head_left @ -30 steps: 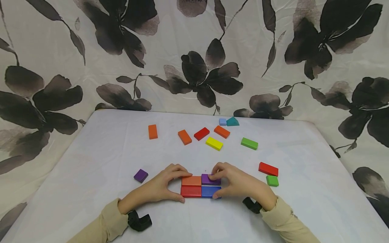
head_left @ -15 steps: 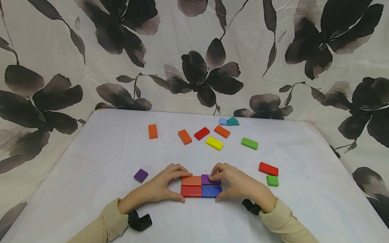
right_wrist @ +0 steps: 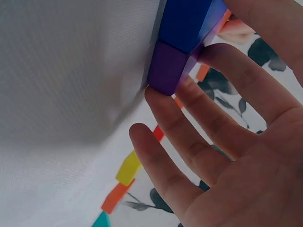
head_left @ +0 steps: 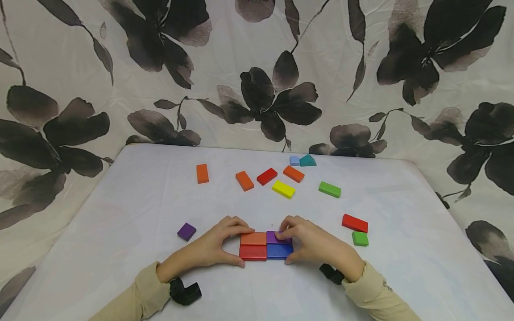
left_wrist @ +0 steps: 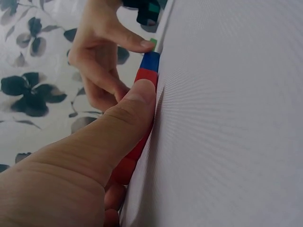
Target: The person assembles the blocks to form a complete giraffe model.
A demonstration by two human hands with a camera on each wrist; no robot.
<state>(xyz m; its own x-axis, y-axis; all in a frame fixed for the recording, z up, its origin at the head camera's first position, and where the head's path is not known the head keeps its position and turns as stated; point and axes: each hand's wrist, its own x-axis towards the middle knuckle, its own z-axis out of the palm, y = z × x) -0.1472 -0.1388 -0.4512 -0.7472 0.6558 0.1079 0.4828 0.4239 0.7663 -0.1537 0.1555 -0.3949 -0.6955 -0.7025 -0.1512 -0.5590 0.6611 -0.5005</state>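
Four flat rectangular blocks lie side by side as a two-by-two rectangle in the head view: orange block (head_left: pixel 253 238), purple block (head_left: pixel 277 238), red block (head_left: pixel 253 253) and blue block (head_left: pixel 279 252). From the left, my left hand (head_left: pixel 218 243) spans the orange and red blocks, fingers at the far edge, thumb at the red block's near corner. My right hand (head_left: pixel 317 240) holds the right side, index fingertip on top of the purple block, thumb at the blue block's near corner. In the right wrist view, another fingertip touches the purple block's (right_wrist: pixel 168 68) end.
A small purple block (head_left: pixel 186 232) lies left of the left hand. On the right are a red block (head_left: pixel 355 223) and a green block (head_left: pixel 360 238). Farther back, several orange, red, yellow (head_left: pixel 283 189), green, light blue and teal (head_left: pixel 308 160) blocks are scattered on the white table.
My right thumb has slid slightly off the blue block's top to its near edge. The left hand and the scattered blocks stay where they were.
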